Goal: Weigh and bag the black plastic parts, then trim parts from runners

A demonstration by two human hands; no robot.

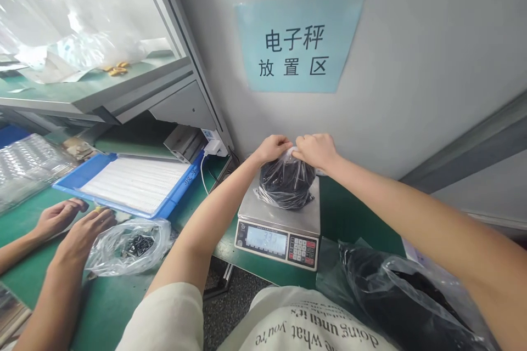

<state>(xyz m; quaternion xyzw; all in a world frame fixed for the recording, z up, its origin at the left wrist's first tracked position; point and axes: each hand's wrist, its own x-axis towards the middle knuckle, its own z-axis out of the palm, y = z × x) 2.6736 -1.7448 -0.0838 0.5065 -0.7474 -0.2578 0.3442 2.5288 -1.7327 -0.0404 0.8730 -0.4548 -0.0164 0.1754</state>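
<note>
A clear plastic bag (pixel 287 181) filled with something black sits on the steel pan of a digital scale (pixel 278 230). Its gathered neck is pinched between my left hand (pixel 274 148) and my right hand (pixel 316 151), both with fingers closed at the top of the bag. The scale's display is lit, but its digits are too faint to read surely. To the right of the scale, near my body, lies a larger open clear bag (pixel 395 285) of black material.
At left, a co-worker's hands (pixel 88 225) are beside an open clear bag (pixel 138 247) of small black pieces. Behind it stands a blue tray (pixel 171 203) with white ridged contents. A sign (pixel 300 38) hangs on the grey wall ahead; a white plug and cable (pixel 212 148) are left of the scale.
</note>
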